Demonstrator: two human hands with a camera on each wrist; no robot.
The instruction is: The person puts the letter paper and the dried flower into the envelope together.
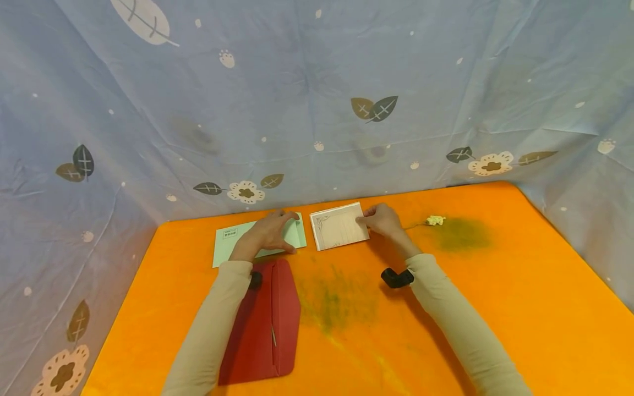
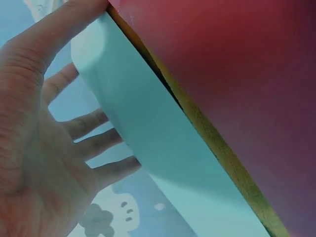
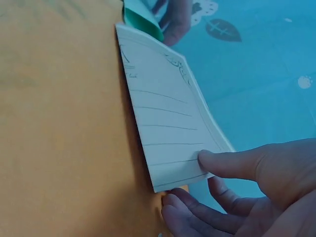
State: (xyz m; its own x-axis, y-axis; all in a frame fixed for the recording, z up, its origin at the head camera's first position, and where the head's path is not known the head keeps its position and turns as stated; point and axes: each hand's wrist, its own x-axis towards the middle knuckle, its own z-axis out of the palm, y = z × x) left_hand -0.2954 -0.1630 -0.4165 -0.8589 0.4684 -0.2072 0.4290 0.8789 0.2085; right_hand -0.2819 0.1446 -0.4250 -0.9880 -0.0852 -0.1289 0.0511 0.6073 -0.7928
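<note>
A pale green envelope (image 1: 295,234) lies at the back left of the table. My left hand (image 1: 267,232) spans it from above, with the thumb at its near edge and the fingers at its far edge. In the left wrist view the envelope (image 2: 133,98) bows slightly between them. My right hand (image 1: 383,220) pinches the right end of some cream lined letter paper (image 1: 339,226), thumb on top and fingers beneath. Scrollwork decorates the corner of the paper (image 3: 158,108). Its left end points at the envelope's bulging end, with a small gap between them in the head view.
A red envelope (image 1: 267,330) with a flap lies near the left forearm. A small pale yellow flower-like thing (image 1: 436,220) on a thin stem is right of the right hand. A patterned blue curtain (image 1: 317,110) hangs behind the orange table (image 1: 520,286).
</note>
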